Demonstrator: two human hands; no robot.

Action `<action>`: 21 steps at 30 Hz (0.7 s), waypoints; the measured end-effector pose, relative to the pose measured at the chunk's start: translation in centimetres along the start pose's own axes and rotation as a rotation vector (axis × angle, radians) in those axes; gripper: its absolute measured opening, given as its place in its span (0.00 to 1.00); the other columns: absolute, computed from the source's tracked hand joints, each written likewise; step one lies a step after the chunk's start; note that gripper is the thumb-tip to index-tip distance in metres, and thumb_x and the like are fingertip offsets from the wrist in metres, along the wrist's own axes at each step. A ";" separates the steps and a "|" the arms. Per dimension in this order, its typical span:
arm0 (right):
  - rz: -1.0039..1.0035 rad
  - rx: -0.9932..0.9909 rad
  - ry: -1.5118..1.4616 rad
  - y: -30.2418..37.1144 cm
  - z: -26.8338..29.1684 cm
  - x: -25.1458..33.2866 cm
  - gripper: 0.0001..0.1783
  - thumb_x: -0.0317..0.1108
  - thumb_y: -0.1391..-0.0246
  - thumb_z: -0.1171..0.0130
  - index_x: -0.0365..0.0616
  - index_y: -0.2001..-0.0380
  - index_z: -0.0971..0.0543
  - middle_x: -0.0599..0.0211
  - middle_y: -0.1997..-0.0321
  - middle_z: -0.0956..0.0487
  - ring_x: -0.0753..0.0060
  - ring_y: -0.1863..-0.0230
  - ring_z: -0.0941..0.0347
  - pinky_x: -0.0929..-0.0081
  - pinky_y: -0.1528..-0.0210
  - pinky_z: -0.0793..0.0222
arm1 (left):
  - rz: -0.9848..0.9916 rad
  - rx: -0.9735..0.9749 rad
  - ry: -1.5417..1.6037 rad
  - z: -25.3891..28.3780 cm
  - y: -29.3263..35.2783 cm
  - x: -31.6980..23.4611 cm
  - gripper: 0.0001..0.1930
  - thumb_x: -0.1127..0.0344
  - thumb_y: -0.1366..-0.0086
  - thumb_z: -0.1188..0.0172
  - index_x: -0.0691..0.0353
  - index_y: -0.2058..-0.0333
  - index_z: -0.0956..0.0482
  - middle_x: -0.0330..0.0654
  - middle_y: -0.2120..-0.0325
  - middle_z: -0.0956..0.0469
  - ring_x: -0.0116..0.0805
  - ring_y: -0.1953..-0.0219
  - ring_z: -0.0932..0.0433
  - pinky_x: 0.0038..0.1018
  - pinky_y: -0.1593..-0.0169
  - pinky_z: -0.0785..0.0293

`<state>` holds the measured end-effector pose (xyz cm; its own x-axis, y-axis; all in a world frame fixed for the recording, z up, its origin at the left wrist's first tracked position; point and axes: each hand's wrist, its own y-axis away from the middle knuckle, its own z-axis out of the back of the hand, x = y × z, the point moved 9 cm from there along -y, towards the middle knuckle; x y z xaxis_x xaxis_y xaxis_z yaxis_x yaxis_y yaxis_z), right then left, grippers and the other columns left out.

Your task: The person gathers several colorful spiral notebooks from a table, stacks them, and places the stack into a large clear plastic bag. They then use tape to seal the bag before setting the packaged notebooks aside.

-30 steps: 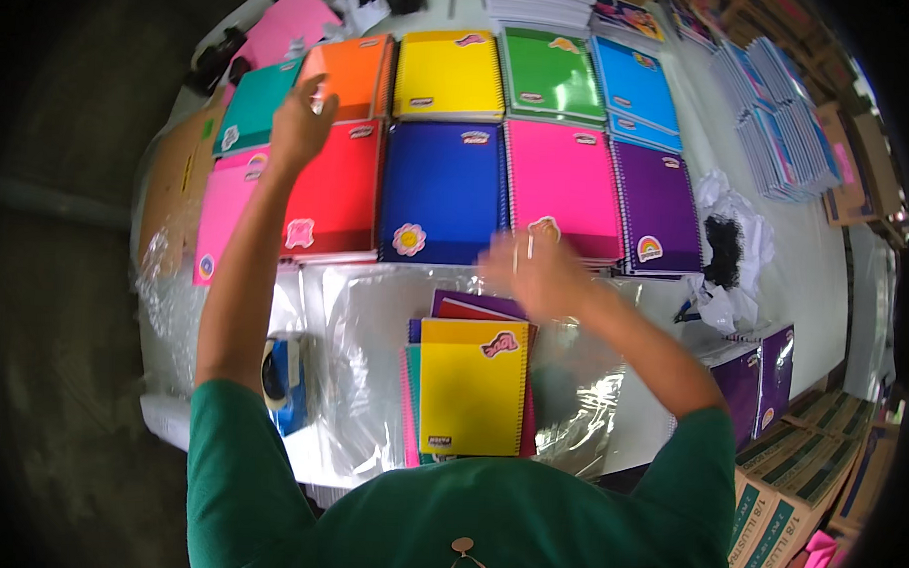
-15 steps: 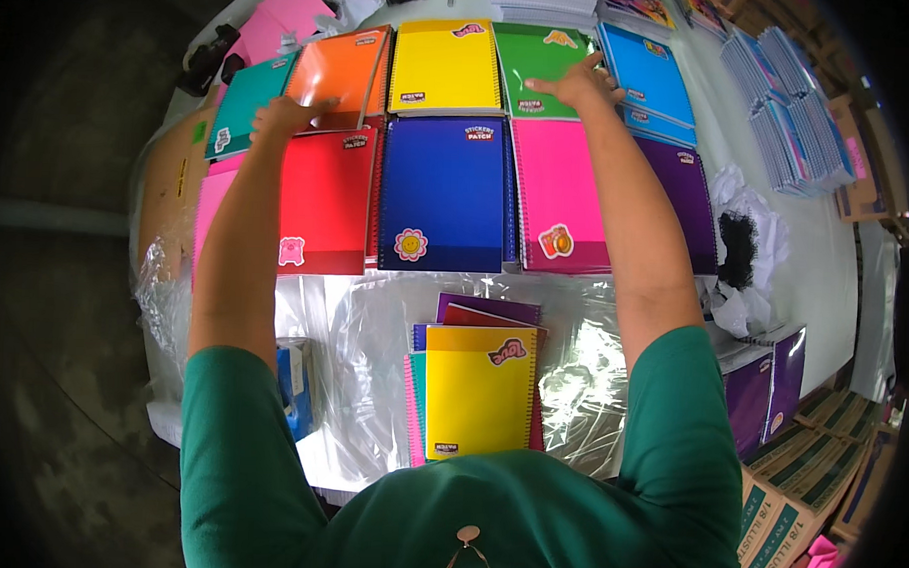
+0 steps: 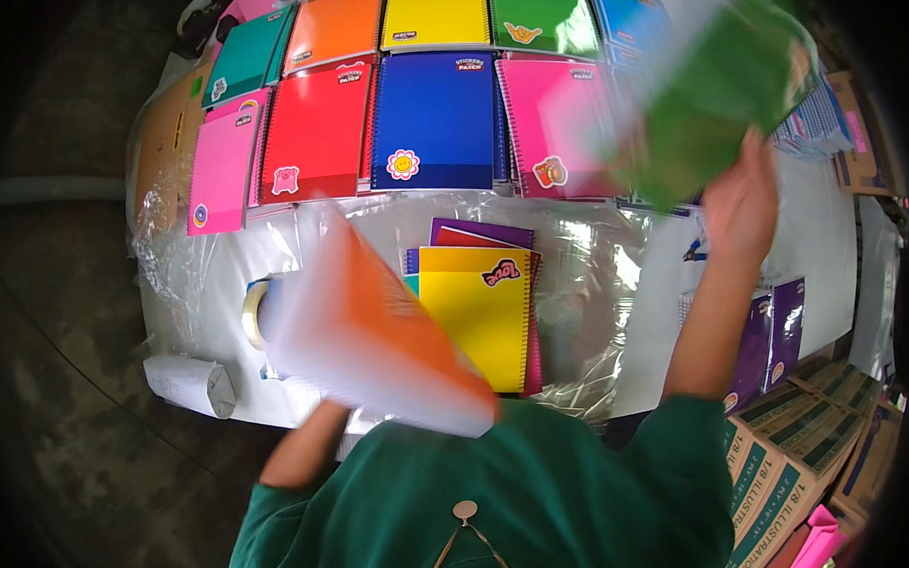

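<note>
My left hand [image 3: 333,412] is mostly hidden under an orange spiral notebook [image 3: 378,321], which it holds tilted and blurred near my body. My right hand [image 3: 743,199], raised on the right, grips a green notebook [image 3: 706,118] that is smeared by motion. Between them, a stack topped by a yellow notebook [image 3: 473,320] lies on the clear plastic sheet; purple, red, blue and pink edges stick out below it. Beyond are rows of notebook piles: pink [image 3: 223,166], red [image 3: 315,129], dark blue [image 3: 435,118] and bright pink [image 3: 550,127] in front, with teal [image 3: 247,56], orange, yellow, green and light blue behind.
A tape roll [image 3: 254,315] sits left of the orange notebook, partly covered. A rolled white paper [image 3: 191,385] lies at the table's left edge. Purple notebooks [image 3: 783,331] stand on the right, above cardboard boxes [image 3: 778,476]. More notebook stacks [image 3: 816,121] are at far right.
Both hands have left the far row. My left hand has brought an orange notebook toward my body; my right has lifted a green one to the right. My view has shifted, showing the piles higher.
</note>
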<state>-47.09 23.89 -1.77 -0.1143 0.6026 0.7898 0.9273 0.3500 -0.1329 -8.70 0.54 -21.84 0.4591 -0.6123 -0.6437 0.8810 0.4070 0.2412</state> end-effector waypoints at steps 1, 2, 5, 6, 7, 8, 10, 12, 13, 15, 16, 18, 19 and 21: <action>-0.131 -0.006 0.027 2.5 0.8 -2.2 0.14 0.29 0.45 0.49 0.37 0.55 0.30 0.61 0.55 0.27 0.67 0.53 0.31 0.68 0.53 0.34 | -0.043 0.137 -0.180 -4.8 2.5 2.3 0.21 0.49 0.40 0.44 0.65 0.70 0.22 0.49 0.72 0.23 0.36 0.66 0.23 0.34 0.62 0.29; -0.267 -0.002 0.166 5.7 2.1 -5.1 0.14 0.30 0.47 0.46 0.37 0.58 0.29 0.62 0.58 0.26 0.69 0.56 0.31 0.70 0.56 0.34 | 0.419 0.044 0.223 -2.1 1.2 -2.1 0.23 0.49 0.44 0.39 0.66 0.82 0.26 0.46 0.87 0.27 0.39 0.81 0.26 0.32 0.74 0.32; -0.668 0.239 0.852 16.0 5.2 -15.9 0.16 0.34 0.55 0.37 0.38 0.65 0.29 0.67 0.67 0.26 0.75 0.66 0.30 0.75 0.66 0.34 | 0.440 0.018 -0.043 -0.6 2.6 -2.1 0.22 0.50 0.48 0.35 0.65 0.82 0.27 0.45 0.89 0.28 0.40 0.86 0.30 0.31 0.79 0.33; -0.702 0.315 1.066 18.7 6.5 -18.0 0.18 0.36 0.57 0.34 0.38 0.67 0.28 0.69 0.71 0.25 0.76 0.70 0.30 0.76 0.69 0.34 | 0.380 -0.071 -0.149 0.8 2.3 -3.0 0.22 0.50 0.49 0.34 0.65 0.82 0.27 0.44 0.89 0.29 0.39 0.87 0.30 0.31 0.79 0.33; -0.626 0.312 1.090 19.4 7.3 -18.5 0.18 0.36 0.58 0.33 0.38 0.68 0.29 0.69 0.74 0.27 0.76 0.73 0.32 0.76 0.71 0.35 | 0.304 -0.167 -0.252 2.2 1.4 -4.3 0.21 0.50 0.49 0.34 0.65 0.82 0.26 0.43 0.89 0.29 0.38 0.87 0.30 0.31 0.79 0.33; -0.541 0.310 1.117 19.2 7.7 -18.5 0.19 0.37 0.59 0.32 0.39 0.69 0.29 0.69 0.76 0.28 0.76 0.76 0.34 0.75 0.72 0.37 | 0.356 -0.255 -0.102 3.2 1.0 -4.5 0.19 0.52 0.49 0.34 0.64 0.77 0.25 0.45 0.82 0.26 0.37 0.78 0.25 0.32 0.72 0.30; -0.490 0.362 1.197 15.8 5.1 -15.9 0.18 0.34 0.58 0.33 0.41 0.66 0.29 0.75 0.79 0.33 0.83 0.76 0.38 0.81 0.73 0.39 | -0.055 -0.421 0.116 3.6 -0.2 -7.1 0.18 0.56 0.47 0.35 0.63 0.64 0.25 0.49 0.68 0.26 0.44 0.61 0.26 0.34 0.58 0.31; -0.518 0.343 1.085 9.9 4.6 -15.2 0.17 0.34 0.58 0.33 0.42 0.66 0.28 0.75 0.80 0.33 0.83 0.77 0.38 0.80 0.73 0.39 | -0.121 -0.243 0.066 0.5 -1.7 -9.3 0.34 0.48 0.48 0.38 0.57 0.45 0.35 0.54 0.44 0.42 0.54 0.40 0.46 0.49 0.39 0.54; -0.219 0.305 1.061 5.1 4.7 -13.8 0.14 0.40 0.54 0.35 0.44 0.69 0.25 0.73 0.86 0.32 0.80 0.82 0.39 0.74 0.78 0.41 | -0.097 -0.197 -0.092 -1.2 -2.1 -10.2 0.36 0.46 0.48 0.39 0.54 0.43 0.37 0.54 0.41 0.47 0.56 0.38 0.51 0.51 0.38 0.59; 0.149 0.081 1.245 -4.8 5.0 -8.6 0.12 0.43 0.50 0.41 0.46 0.68 0.22 0.63 0.82 0.24 0.71 0.81 0.29 0.71 0.75 0.35 | -0.072 -0.145 -0.267 -3.2 -2.5 -11.0 0.38 0.42 0.50 0.39 0.50 0.41 0.38 0.54 0.37 0.53 0.58 0.35 0.58 0.55 0.38 0.64; 0.193 -0.111 1.457 -9.6 8.1 -7.1 0.14 0.44 0.49 0.43 0.47 0.65 0.21 0.57 0.77 0.22 0.60 0.73 0.23 0.67 0.71 0.32 | -0.088 -0.133 -0.283 -3.8 -2.7 -11.1 0.39 0.42 0.51 0.39 0.48 0.41 0.38 0.54 0.36 0.55 0.58 0.35 0.59 0.57 0.38 0.65; 0.303 -0.542 1.681 -16.7 15.2 -4.2 0.20 0.49 0.50 0.44 0.49 0.59 0.22 0.58 0.62 0.20 0.56 0.58 0.25 0.60 0.53 0.35 | -0.137 -0.092 -0.298 -4.7 -3.0 -11.3 0.39 0.41 0.52 0.38 0.46 0.41 0.37 0.54 0.36 0.56 0.59 0.35 0.61 0.58 0.38 0.66; 0.179 -0.766 1.773 -18.9 18.2 -3.9 0.21 0.49 0.51 0.43 0.47 0.59 0.22 0.58 0.60 0.21 0.56 0.57 0.26 0.58 0.49 0.40 | -0.159 -0.068 -0.294 -5.0 -3.0 -11.3 0.39 0.41 0.52 0.38 0.46 0.42 0.36 0.55 0.36 0.56 0.59 0.35 0.61 0.59 0.38 0.66; -0.066 -0.940 1.780 -20.4 20.8 -4.8 0.23 0.50 0.52 0.42 0.45 0.59 0.22 0.57 0.59 0.21 0.57 0.55 0.27 0.54 0.44 0.46 | -0.186 -0.056 -0.348 -5.4 -2.3 -11.5 0.40 0.39 0.53 0.38 0.48 0.43 0.35 0.57 0.37 0.54 0.59 0.35 0.60 0.56 0.37 0.64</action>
<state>-72.90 28.77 -15.34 -0.2836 -0.8443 0.4547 0.8661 -0.4290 -0.2564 -16.63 10.34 -18.90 0.3119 -0.8681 -0.3861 0.9496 0.2978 0.0975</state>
